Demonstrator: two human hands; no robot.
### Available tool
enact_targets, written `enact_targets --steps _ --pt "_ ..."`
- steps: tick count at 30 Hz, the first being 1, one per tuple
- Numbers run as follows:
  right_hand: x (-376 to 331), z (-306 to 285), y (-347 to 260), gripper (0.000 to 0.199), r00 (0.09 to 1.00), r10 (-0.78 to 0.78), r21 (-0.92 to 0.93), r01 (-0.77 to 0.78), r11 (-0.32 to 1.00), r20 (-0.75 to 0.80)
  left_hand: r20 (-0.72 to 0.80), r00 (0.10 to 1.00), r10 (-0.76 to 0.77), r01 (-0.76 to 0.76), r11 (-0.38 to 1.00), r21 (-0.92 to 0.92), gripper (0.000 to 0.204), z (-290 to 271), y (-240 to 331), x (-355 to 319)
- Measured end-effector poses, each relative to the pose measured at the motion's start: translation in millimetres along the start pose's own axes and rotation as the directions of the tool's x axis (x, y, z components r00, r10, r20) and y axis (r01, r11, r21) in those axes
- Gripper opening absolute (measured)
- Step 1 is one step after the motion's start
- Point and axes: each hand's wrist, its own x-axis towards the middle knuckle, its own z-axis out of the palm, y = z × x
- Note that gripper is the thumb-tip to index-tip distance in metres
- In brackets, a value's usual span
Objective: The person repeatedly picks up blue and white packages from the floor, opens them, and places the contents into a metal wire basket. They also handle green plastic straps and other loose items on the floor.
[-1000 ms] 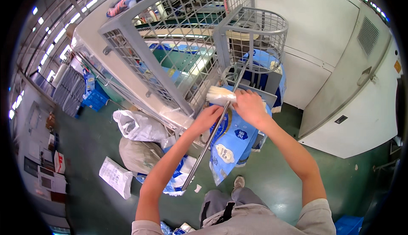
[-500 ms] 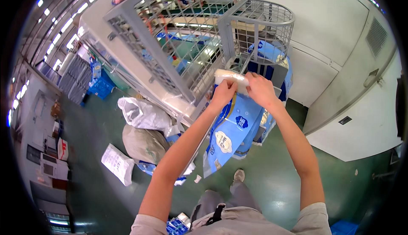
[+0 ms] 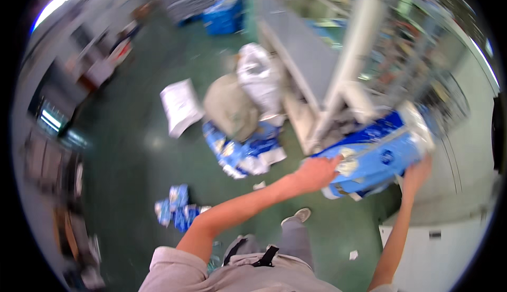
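A large blue plastic package (image 3: pixel 369 157) with pale, clear film at its far right end is held out at the right of the head view, above the floor and beside the machine frame. My left hand (image 3: pixel 318 175) grips its left end, fingers on the printed side near a cream patch. At the lower right corner my right hand (image 3: pixel 417 173) is closed on the package, its fingertips partly hidden behind it. Motion blurs both hands and the package.
Left of the machine's pale frame (image 3: pixel 303 128) lie a beige sack (image 3: pixel 229 107), a white sack (image 3: pixel 260 78), a flat white bag (image 3: pixel 180 107) and blue packages (image 3: pixel 243 154). More small blue packs (image 3: pixel 178 207) lie on the green floor (image 3: pixel 127 186). A blue crate (image 3: pixel 223 17) stands farther off.
The view has swung left, bringing the sacks toward the middle. My hands have moved apart, from together at the top of the hanging blue plastic to opposite ends of the blue package.
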Motion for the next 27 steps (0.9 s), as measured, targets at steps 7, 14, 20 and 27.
enact_targets --steps 7,14,20,27 --pt "-347.3 -17.6 -208.3 0.064 0.679 -0.084 0.135 -0.022 0.991 0.729 0.119 0.834 -0.538 0.549 0.831 -0.087 0.025 96.3 -151.1 -356.7" --pt "-491.4 -2.3 -345.3 0.044 -0.266 -0.430 0.413 -0.119 0.903 0.863 0.653 0.163 -0.739 0.938 0.321 0.129 0.035 270.6 -143.5 -761.3" --pt "-645.5 119.1 -393.9 0.037 -0.388 -0.513 0.480 -0.186 0.857 0.766 0.685 -0.102 -0.721 0.991 -0.010 0.137 0.034 382.9 -139.0 -887.3" --pt "-826.8 279.6 -354.9 0.032 -0.242 -0.404 0.379 -0.145 0.914 0.882 0.309 0.196 -0.931 0.964 0.125 -0.234 0.042 544.1 -366.0 -861.0"
